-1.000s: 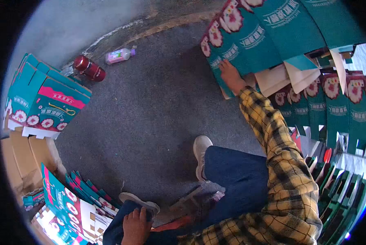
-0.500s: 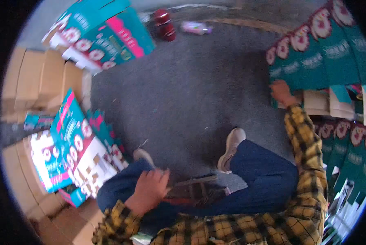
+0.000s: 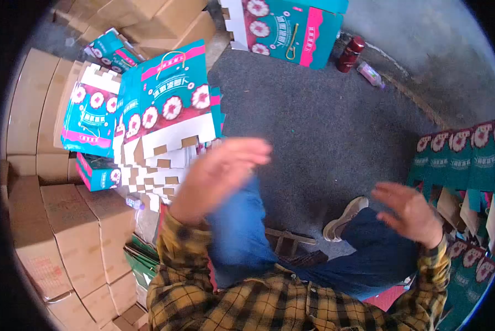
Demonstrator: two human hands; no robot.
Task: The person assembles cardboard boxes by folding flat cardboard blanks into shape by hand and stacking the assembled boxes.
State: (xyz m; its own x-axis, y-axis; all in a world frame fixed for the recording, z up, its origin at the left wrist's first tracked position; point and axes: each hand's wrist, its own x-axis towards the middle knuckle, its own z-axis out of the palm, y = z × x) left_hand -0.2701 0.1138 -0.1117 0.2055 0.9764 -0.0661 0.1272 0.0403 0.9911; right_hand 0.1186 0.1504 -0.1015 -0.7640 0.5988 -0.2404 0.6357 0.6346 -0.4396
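My left hand (image 3: pixel 217 174) is raised over my left knee, with fingers stretched out, a little blurred and holding nothing. Just beyond it lies a pile of flat teal cartons (image 3: pixel 167 96) with pink bands, printed white-and-red rounds and a cord handle on the top one. My right hand (image 3: pixel 407 212) hovers above my right knee, its fingers apart and nothing in them. Close to its right stands a row of folded-open teal boxes (image 3: pixel 459 157), not touched by the hand.
Brown cardboard boxes (image 3: pixel 71 226) are stacked along the left. A teal carton (image 3: pixel 291 30) stands at the back, beside a dark red flask (image 3: pixel 350 54) and a plastic bottle (image 3: pixel 371 75) lying on the floor. More teal boxes (image 3: pixel 471 270) stand low at the right.
The view has turned left, bringing the carton pile nearer the middle. My left hand has risen and reached forward. My right hand has come away from the row of boxes.
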